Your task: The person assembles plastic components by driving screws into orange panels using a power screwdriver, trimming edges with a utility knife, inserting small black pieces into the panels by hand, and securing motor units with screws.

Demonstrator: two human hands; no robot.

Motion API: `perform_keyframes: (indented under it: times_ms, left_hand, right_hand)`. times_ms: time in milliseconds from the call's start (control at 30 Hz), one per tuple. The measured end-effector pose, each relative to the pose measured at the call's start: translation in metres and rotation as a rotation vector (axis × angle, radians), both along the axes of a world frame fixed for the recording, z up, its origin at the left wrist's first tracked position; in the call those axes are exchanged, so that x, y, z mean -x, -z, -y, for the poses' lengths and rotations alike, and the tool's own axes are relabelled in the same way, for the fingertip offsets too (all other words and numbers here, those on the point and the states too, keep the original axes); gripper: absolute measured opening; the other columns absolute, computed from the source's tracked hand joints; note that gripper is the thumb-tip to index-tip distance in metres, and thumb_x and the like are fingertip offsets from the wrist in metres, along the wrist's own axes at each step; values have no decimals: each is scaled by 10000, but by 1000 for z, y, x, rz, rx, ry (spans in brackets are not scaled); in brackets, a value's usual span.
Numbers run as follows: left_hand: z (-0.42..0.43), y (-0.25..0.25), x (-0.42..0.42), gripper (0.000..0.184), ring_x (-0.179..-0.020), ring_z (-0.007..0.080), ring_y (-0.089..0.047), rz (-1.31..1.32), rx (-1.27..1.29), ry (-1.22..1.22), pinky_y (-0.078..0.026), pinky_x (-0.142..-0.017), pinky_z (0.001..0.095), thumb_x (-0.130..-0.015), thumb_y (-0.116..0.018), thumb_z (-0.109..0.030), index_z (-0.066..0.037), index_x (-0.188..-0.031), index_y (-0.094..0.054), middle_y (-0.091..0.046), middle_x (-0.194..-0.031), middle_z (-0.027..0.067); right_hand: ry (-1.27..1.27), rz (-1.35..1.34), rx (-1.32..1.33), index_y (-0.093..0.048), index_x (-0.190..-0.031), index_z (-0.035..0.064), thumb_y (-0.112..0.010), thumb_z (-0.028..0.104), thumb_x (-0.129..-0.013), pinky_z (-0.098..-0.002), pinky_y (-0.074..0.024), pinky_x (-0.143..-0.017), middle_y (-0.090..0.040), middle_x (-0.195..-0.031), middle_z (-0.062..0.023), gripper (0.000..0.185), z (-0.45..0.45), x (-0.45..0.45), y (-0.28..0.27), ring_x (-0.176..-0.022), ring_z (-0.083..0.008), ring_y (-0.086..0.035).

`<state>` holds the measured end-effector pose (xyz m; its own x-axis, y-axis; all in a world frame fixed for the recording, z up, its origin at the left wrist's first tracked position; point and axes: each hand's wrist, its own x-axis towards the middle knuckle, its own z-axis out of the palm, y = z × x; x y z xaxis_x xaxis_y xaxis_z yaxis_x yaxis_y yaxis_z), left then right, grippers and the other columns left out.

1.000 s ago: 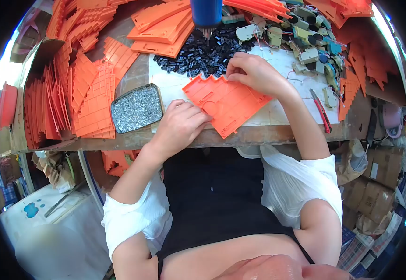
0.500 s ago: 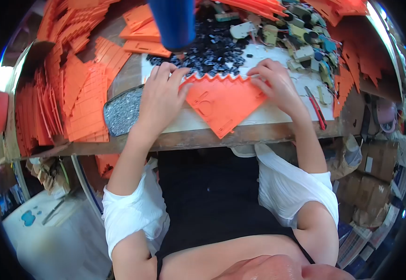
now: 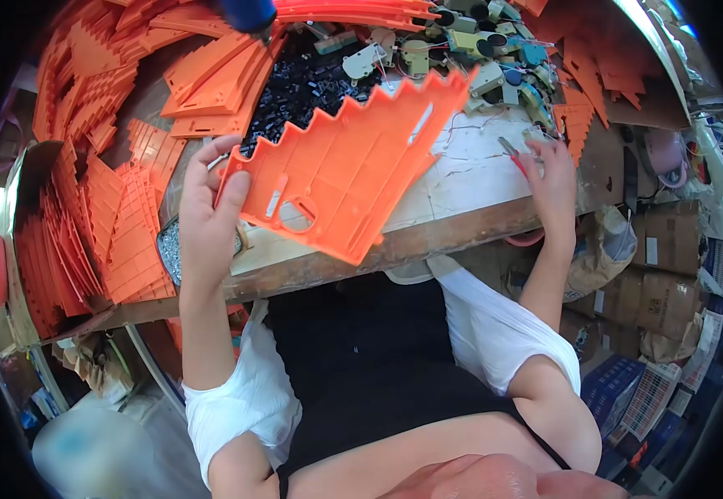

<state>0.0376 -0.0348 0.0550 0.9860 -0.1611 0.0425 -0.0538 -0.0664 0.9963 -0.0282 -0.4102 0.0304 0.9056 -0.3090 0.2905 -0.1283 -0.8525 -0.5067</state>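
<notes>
An orange zigzag-edged plastic panel [image 3: 336, 166] is raised and tilted above the table's front edge. My left hand [image 3: 212, 187] grips its left corner, thumb on the near face. At the right, my right hand [image 3: 551, 179] is off the panel, over the red cutter [image 3: 514, 153]; its fingers are bent around the handle area, and whether they hold it is too small to tell. Behind the panel lies a heap of small black parts [image 3: 303, 87], partly hidden. The tray of small metal pieces [image 3: 169, 249] is mostly hidden by my left hand and forearm.
A blue tool [image 3: 249, 15] hangs at the top. Orange panels [image 3: 133, 241] are stacked at the left, with more [image 3: 220, 79] behind. Motor-like units with wires [image 3: 486, 50] lie at the back right. Cardboard boxes [image 3: 669, 241] stand at the lower right.
My left hand has lifted and turned the panel, which now shows a ribbed face. My right hand has let go and moved right to the cutter. The view has shifted.
</notes>
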Motion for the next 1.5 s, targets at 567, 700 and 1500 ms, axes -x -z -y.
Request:
perform_keyframes:
  times_ms: [567,700,1500]
  left_hand:
    - [18,-2,52,485,-624,274,-539,767,-575,22,-435,-507,350,-655,-598,95,-10,-1116,-488,-512,-804,117]
    - [18,1,53,496,-627,263,-542,779,-598,15,-435,-494,342,-647,-599,83,-14,-1123,-495,-512,-803,111]
    - [-11,-13,26,302,-827,132,-541,202,-381,27,-441,-775,279,-869,-525,-8,-26,-1169,-491,-553,-905,68]
  right_hand:
    - [-542,246,-219,-643,-1118,90,-711,66,-743,-274,-434,-491,-598,-707,-71,382,-129,6,-26,-551,-165,-546]
    - [-537,290,-132,-660,-1097,97,-719,70,-734,-278,-427,-466,-593,-695,-62,369,-128,4,-25,-527,-154,-538]
    - [-79,-80,-460,-586,-1132,22,-562,110,-883,-196,-374,-503,-586,-794,-30,266,-53,24,-24,-561,-53,-481]
